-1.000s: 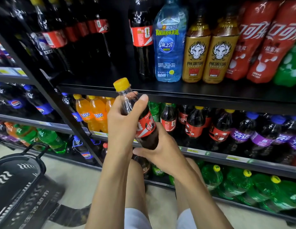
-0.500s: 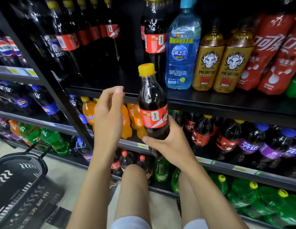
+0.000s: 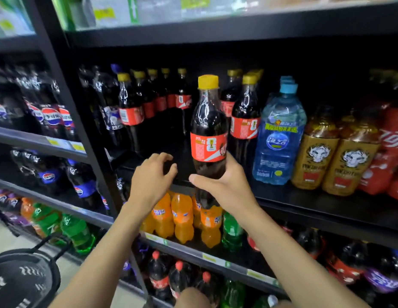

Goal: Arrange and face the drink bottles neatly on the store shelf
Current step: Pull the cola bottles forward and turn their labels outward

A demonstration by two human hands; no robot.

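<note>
A cola bottle (image 3: pixel 208 130) with a yellow cap and red label stands upright in my right hand (image 3: pixel 224 185), which grips its lower half in front of the black shelf (image 3: pixel 304 207). My left hand (image 3: pixel 150 176) hovers just left of it with loosely curled fingers and holds nothing. Behind the held bottle, on that shelf, stand rows of matching yellow-capped cola bottles (image 3: pixel 244 116), with an open gap between the left row (image 3: pixel 130 112) and the right one.
On the same shelf to the right stand a blue water bottle (image 3: pixel 278 138), gold Predator bottles (image 3: pixel 333 156) and red bottles (image 3: pixel 391 152). Orange soda bottles (image 3: pixel 182 216) fill the shelf below. A black shopping basket (image 3: pixel 25 278) sits at lower left. Pepsi bottles (image 3: pixel 51 116) fill the left bay.
My left hand has let go of the cola bottle. My right hand has raised the bottle upright from the lower shelves to the level of the cola shelf.
</note>
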